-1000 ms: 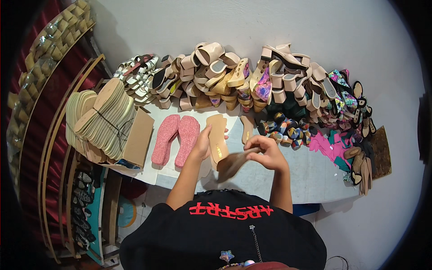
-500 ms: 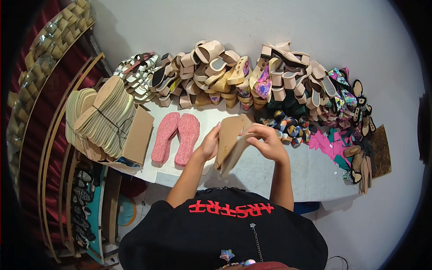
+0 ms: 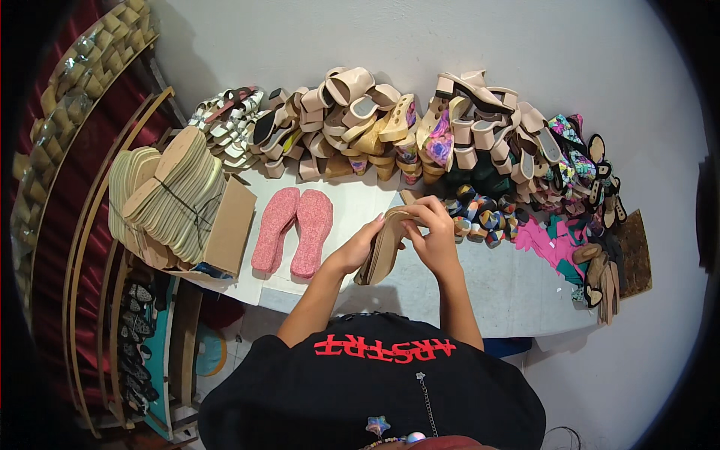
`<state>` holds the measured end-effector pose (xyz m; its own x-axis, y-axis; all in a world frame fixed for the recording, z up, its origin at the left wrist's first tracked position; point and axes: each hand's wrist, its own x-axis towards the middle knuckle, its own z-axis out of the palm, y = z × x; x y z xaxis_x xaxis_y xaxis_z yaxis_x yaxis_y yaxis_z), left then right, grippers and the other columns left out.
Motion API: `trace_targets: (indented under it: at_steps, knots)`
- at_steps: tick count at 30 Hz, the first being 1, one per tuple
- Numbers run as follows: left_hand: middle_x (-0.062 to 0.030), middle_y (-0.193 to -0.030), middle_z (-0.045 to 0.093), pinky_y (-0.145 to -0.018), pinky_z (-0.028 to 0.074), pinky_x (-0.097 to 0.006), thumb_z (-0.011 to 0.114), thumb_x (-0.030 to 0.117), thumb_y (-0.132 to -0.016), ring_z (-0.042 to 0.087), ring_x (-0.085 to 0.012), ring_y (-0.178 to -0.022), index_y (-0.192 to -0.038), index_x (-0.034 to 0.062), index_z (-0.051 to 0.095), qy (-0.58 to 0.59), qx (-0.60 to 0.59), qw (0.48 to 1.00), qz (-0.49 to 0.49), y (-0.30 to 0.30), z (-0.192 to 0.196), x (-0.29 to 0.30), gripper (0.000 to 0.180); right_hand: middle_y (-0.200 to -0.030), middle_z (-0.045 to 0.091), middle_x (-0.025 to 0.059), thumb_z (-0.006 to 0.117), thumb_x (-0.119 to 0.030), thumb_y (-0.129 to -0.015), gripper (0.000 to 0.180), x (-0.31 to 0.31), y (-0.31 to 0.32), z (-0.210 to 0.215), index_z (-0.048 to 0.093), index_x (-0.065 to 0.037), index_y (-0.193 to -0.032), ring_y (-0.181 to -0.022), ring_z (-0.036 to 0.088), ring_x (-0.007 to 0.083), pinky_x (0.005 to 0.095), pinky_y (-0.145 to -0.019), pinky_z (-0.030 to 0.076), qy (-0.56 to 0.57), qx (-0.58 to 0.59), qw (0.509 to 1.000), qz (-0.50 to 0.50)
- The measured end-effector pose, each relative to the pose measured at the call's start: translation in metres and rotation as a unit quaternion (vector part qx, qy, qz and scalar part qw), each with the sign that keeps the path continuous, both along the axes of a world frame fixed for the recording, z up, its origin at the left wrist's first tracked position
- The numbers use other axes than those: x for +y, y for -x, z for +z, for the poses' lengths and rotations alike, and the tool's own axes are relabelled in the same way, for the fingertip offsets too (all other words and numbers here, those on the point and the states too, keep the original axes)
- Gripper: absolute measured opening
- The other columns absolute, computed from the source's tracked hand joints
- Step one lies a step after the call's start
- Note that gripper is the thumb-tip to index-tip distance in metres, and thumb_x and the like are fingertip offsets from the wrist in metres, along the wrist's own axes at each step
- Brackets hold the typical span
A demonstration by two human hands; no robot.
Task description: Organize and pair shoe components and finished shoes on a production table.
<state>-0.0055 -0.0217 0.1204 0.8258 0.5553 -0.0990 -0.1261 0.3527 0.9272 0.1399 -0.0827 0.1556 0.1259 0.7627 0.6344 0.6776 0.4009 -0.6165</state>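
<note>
My left hand (image 3: 355,250) grips the side of a few tan shoe insoles (image 3: 381,253), thumb near their upper end. They are held on edge, one against another, above the table. My right hand (image 3: 433,238) is closed round their upper right end, its fingers bent over the rim; some of its fingertips are hidden. To the left of my hands, a pair of pink, speckled wedge soles (image 3: 312,234) lies side by side on white paper. Just beyond my right hand, the end of a tan piece (image 3: 410,196) shows on the table.
A cardboard box (image 3: 231,229) of stacked, tied insoles (image 3: 169,199) stands at the left. Heaped sandals (image 3: 360,112) line the wall along the back. Multicoloured rolled pieces (image 3: 480,214) and pink fabric scraps (image 3: 544,240) lie at the right. Wooden shelves (image 3: 97,247) rise at the far left.
The insoles, spread apart with one face showing before, are now pressed together on edge. My right hand has come slightly down and left, closing round their upper end.
</note>
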Motion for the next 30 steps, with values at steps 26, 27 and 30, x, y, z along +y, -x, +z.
trace_targets:
  at_steps: [26, 27, 30]
  knots:
    - [-0.0101, -0.107, 0.052, -0.083, 0.041, -0.033, 0.026, 0.036, -0.090, 0.052, -0.0175, -0.094, -0.117, 0.0019, 0.042, 0.142, -0.159, 0.977, 0.032, -0.002, -0.005, -0.002, 0.046, -0.090, 0.058, 0.0050, 0.066, -0.003, -0.057, 0.031, 0.000, 0.008, -0.033, 0.066, -0.013, -0.086, -0.082, 0.052, 0.0217, 0.0320, -0.071, 0.037, -0.234, -0.078, 0.963, -0.105]
    - [-0.0102, -0.106, 0.053, -0.083, 0.041, -0.032, 0.029, 0.034, -0.090, 0.053, -0.0169, -0.094, -0.116, 0.0012, 0.042, 0.114, -0.163, 0.980, 0.021, -0.002, -0.005, -0.003, 0.044, -0.090, 0.058, 0.0052, 0.066, -0.002, -0.057, 0.031, 0.000, 0.008, -0.033, 0.066, -0.013, -0.085, -0.081, 0.052, 0.0218, 0.0318, -0.071, 0.038, -0.240, -0.073, 0.962, -0.109]
    - [-0.0110, -0.104, 0.054, -0.082, 0.042, -0.030, 0.033, 0.030, -0.090, 0.053, -0.0159, -0.092, -0.115, -0.0005, 0.043, 0.103, -0.157, 0.982, 0.034, -0.003, 0.004, -0.006, 0.041, -0.086, 0.057, 0.0086, 0.064, 0.006, -0.055, 0.027, 0.000, 0.010, -0.031, 0.062, -0.007, -0.079, -0.080, 0.054, 0.0250, 0.0316, -0.069, 0.043, -0.263, -0.052, 0.959, -0.092]
